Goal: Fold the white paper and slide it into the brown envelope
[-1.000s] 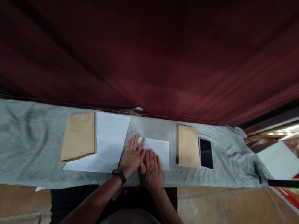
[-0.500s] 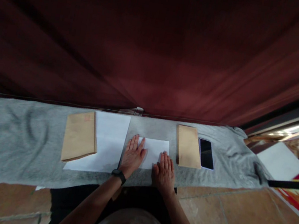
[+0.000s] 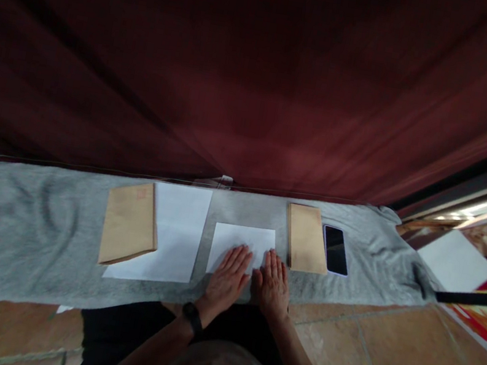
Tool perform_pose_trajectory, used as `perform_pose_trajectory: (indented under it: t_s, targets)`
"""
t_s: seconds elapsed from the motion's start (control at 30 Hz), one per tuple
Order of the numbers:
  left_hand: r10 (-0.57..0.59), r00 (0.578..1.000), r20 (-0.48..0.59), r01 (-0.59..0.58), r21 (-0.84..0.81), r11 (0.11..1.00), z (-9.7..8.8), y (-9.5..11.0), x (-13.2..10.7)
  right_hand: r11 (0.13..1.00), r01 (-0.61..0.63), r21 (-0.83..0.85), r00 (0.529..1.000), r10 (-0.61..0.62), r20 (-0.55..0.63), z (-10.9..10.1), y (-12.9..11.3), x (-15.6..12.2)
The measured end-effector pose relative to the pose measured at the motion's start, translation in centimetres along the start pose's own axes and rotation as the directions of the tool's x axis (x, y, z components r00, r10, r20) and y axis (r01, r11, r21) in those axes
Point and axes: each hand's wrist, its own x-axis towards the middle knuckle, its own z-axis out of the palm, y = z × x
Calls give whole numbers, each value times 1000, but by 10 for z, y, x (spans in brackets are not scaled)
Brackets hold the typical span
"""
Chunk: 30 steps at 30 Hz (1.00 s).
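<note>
At the bottom centre of the frame, a person's black-trousered lap [image 3: 119, 336] and bare forearms lead up to two hands; tan floor tiles [image 3: 349, 356] fill the lower right. The left hand [image 3: 226, 279], with a dark wristband [image 3: 192, 318], lies palm down, fingers straight, on the lower middle of a small white sheet [image 3: 234, 237]. The right hand [image 3: 273, 287] is likewise flat and relaxed, its fingertips at the sheet's lower right corner; neither hand grasps anything. The small sheet lies just below the frame's centre on a grey cloth [image 3: 54, 225] that spans most of the width. Left of it, a larger white sheet [image 3: 179, 234] lies partly under a brown paper stack [image 3: 130, 223]. To its right, a narrower brown stack [image 3: 308, 240] sits beside a dark-screened phone [image 3: 336, 251]. Beyond, a dark red surface [image 3: 257, 98] fills the upper frame.
</note>
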Motion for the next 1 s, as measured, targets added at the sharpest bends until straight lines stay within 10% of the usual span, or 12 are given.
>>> perform_pose_trajectory:
  t_s: [0.8, 1.0]
  targets:
    - [-121, 992, -41, 124, 91, 988, -19, -18, -65, 996, -77, 38, 997, 78, -15, -9, 2, -4]
    - [-102, 995, -8, 102, 96, 990, -22, -19, -64, 977, 135, 166, 989, -144, 43, -20, -40, -7]
